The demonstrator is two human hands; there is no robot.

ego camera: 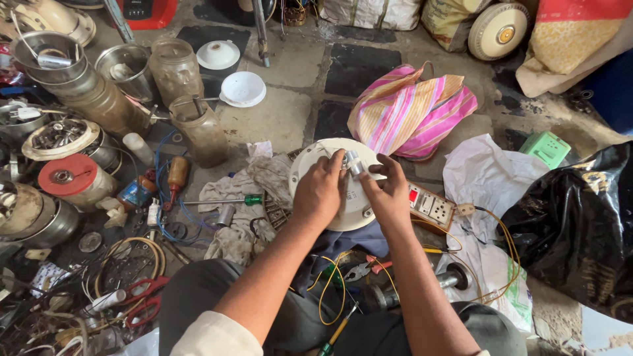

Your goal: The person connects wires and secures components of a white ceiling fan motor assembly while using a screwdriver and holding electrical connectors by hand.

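Note:
A round white fan housing (310,155) lies on the floor in front of me. My left hand (320,191) rests on top of it, fingers curled toward a small silvery cylindrical part (353,162) at its centre. My right hand (389,191) pinches that same part from the right side. Both hands grip the part together above the housing. A switch-and-socket board (432,206) lies just right of the housing, with yellow wires (501,244) running from it.
A pink striped bag (409,109) lies behind the housing. A green-handled screwdriver (224,200) rests on dirty rags at left. Jars, metal tins and motor parts (72,178) crowd the left. Red scissors (142,296), pliers (361,269), a black plastic bag (580,231) and white cloth (484,175) surround me.

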